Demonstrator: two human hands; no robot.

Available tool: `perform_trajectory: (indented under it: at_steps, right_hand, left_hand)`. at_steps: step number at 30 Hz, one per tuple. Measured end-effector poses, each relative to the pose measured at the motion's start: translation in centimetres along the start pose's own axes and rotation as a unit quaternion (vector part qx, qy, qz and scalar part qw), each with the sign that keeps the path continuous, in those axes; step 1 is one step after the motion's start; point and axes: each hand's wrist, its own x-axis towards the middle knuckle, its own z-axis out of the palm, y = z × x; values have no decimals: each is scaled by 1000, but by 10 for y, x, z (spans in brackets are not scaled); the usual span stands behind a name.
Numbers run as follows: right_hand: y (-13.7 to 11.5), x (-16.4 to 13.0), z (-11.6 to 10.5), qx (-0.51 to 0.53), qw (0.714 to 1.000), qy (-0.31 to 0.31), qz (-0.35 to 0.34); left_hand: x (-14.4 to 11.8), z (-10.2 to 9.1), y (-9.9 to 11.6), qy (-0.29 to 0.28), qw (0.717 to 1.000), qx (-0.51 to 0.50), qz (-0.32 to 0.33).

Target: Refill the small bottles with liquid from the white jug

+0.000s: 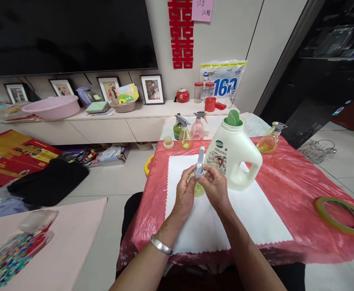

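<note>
Both my hands meet over a small clear spray bottle (198, 187) of yellowish liquid on the white cloth (249, 210). My left hand (184, 194) wraps the bottle's body. My right hand (215, 186) grips its grey spray head (199, 162) at the neck. Just behind stands a large white detergent jug (236, 155) with a green funnel (234, 118) in its mouth. Three more spray bottles (185, 137) stand at the table's far edge, and another one (269, 140) stands to the right.
The table wears a red plastic cover (289, 182). A tape roll (342, 214) lies at the right. A loose cap (168, 142) sits by the far bottles. A low cabinet (104, 121) with a pink basin (54, 107) and photo frames runs behind. A pink-topped surface (61, 242) is at left.
</note>
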Motion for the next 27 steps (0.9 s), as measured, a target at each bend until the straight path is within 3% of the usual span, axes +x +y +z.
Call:
perform_trajectory:
  at_steps: [6, 13, 20, 27]
  right_hand:
    - [-2, -3, 9, -14, 999, 41, 3]
    - [-8, -4, 11, -35, 998, 42, -29]
    - [-1, -6, 16, -38, 997, 64, -3]
    - [6, -9, 28, -10, 999, 40, -14]
  left_hand:
    - [-1, -3, -5, -17, 1000, -14, -11]
    - [0, -4, -5, -20, 999, -20, -21]
    - [-2, -6, -8, -21, 999, -19, -30]
    - [-1, -8, -9, -18, 1000, 0, -19]
